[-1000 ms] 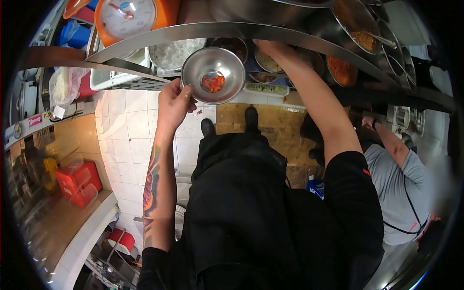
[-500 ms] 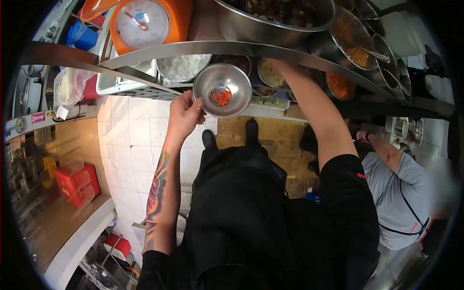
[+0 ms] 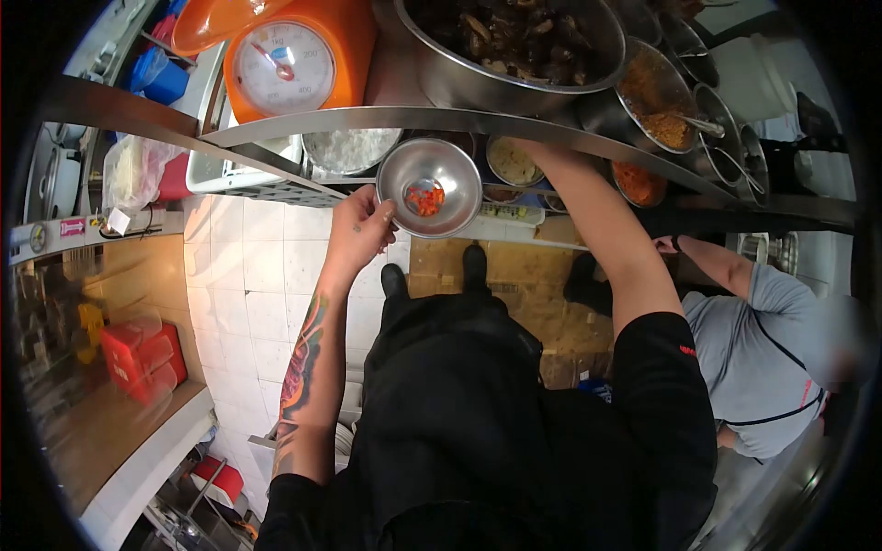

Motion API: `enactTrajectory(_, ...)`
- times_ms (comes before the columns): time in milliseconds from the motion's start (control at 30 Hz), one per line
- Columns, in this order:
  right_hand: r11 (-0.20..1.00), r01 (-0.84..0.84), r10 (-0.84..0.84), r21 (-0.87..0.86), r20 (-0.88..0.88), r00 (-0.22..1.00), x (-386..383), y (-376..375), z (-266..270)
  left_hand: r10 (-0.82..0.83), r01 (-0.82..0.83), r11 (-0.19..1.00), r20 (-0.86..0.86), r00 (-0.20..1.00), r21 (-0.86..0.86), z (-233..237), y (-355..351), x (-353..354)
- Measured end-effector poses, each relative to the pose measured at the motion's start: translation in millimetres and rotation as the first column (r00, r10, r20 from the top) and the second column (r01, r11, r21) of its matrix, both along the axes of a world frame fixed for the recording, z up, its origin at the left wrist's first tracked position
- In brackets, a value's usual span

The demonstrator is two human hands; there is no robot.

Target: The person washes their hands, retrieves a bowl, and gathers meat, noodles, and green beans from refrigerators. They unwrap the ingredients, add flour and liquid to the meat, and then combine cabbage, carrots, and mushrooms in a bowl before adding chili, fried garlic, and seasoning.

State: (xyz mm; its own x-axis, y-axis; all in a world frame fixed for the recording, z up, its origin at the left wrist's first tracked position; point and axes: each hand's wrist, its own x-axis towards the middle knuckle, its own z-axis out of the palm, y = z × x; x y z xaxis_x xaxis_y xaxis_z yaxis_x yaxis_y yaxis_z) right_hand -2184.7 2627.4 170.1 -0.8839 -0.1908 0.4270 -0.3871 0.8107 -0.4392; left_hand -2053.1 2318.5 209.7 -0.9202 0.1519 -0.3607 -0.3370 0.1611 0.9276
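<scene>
My left hand (image 3: 364, 230) grips the rim of a small steel bowl (image 3: 459, 179), thumb over the edge. At the bottom of the bowl lie chopped red pieces (image 3: 424, 197), seemingly chilli. My right hand (image 3: 536, 156) reaches in beneath the steel shelf edge (image 3: 441, 119), which hides its fingers. Beside it is a round container of pale, finely chopped food (image 3: 511, 163). Left of the bowl sits a pan of whitish contents (image 3: 349, 151). A container of orange-red chopped food (image 3: 640, 183) stands to the right of my right forearm.
On the shelf above are an orange dial scale (image 3: 354, 64), a large steel pot (image 3: 514, 96) of dark food, and several steel containers with spoons, one with brown crumbs (image 3: 666, 129). A person in a grey shirt (image 3: 744, 349) stands close by on the right.
The view has shifted slightly, so the shelf and bowl appear a little lower. My left hand still holds the bowl, and my right stays under the shelf. The other person's arm has moved.
</scene>
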Motion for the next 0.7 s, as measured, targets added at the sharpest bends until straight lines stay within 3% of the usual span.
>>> enactTrajectory(400, 1.000, -0.002, 0.001, -0.017, -0.081, 0.997, -4, -22, -12, 0.030, -0.032, 0.995, -0.031, 0.999, -0.093, -4, 3, -11)
enactTrajectory(700, 0.994, 0.039, -0.047, -0.104, -0.078, 0.996, -4, 2, -10, 0.075, -0.075, 0.996, -0.015, 0.997, -0.051, -5, 11, -21)
